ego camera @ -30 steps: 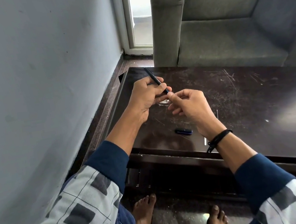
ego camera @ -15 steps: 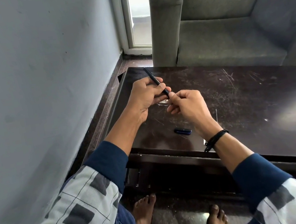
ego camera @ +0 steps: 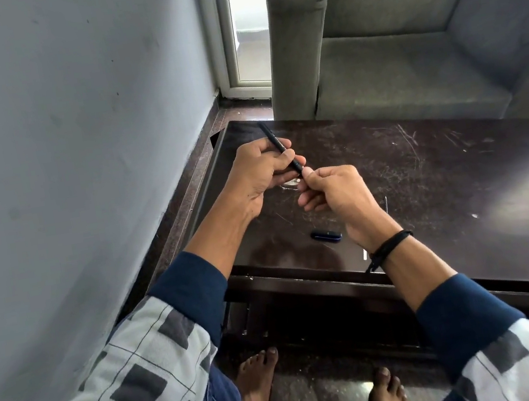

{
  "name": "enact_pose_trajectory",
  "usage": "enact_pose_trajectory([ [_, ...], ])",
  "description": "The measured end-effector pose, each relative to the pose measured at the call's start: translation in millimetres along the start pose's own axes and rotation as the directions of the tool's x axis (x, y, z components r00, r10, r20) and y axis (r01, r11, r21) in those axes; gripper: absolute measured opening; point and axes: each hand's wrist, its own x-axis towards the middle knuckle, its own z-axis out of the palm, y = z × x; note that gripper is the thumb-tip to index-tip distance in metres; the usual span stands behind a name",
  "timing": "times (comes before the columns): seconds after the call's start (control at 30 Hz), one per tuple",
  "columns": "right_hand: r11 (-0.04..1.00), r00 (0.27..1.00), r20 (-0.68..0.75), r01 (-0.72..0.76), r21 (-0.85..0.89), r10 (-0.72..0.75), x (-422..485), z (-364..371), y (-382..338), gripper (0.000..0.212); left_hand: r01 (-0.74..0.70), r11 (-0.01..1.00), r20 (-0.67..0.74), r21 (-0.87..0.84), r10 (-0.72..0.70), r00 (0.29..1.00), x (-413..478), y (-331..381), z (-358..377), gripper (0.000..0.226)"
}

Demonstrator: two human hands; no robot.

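Left hand grips pen, its length running away-left, near end at right hand.

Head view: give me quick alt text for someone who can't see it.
The left hand grips a black pen over a scratched dark table while the right hand pinches the pen's near end. A dark blue cap lies on the table near the right wrist; a grey armchair stands behind.
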Motion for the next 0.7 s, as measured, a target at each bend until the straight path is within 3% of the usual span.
enact_pose_trajectory([
  [0.17,0.985,0.985,0.131,-0.130,0.116,0.115,-1,-5,-2,0.037,-0.017,1.000,0.028,0.015,0.017,0.999,1,1,-2,0.014],
  [0.23,0.995,0.991,0.096,-0.096,-0.024,0.097,2,-6,-3,0.043,-0.029,0.999,0.000,0.012,0.029,1.000,1,3,-4,0.013],
  [0.3,0.937,0.999,0.045,-0.012,-0.349,0.029,6,-11,-1,0.046,-0.037,0.999,-0.058,-0.010,0.037,0.998,3,4,-6,0.011],
  [0.33,0.833,0.999,0.047,0.022,-0.554,0.004,7,-15,1,0.047,-0.039,0.999,-0.090,-0.026,0.037,0.995,3,5,-8,0.010],
  [0.4,0.524,0.995,0.092,0.057,-0.850,0.041,5,-21,4,0.041,-0.043,0.998,-0.143,-0.055,0.034,0.989,5,7,-11,0.009],
  [0.47,0.300,0.984,0.145,0.108,-0.948,0.107,1,-18,10,0.037,-0.045,0.997,-0.174,-0.069,0.033,0.984,6,6,-13,0.009],
  [0.53,0.203,0.980,0.174,0.151,-0.967,0.100,-1,-11,18,0.030,-0.042,0.996,-0.180,-0.074,0.028,0.983,6,6,-13,0.009],
  [0.63,0.195,0.983,0.170,0.154,-0.969,0.069,1,-6,22,0.018,-0.033,0.997,-0.173,-0.063,0.022,0.985,5,6,-12,0.012],
  [0.7,0.359,0.987,0.146,0.113,-0.927,0.068,6,-7,20,0.017,-0.026,0.998,-0.169,-0.063,0.015,0.985,5,5,-12,0.012],
])
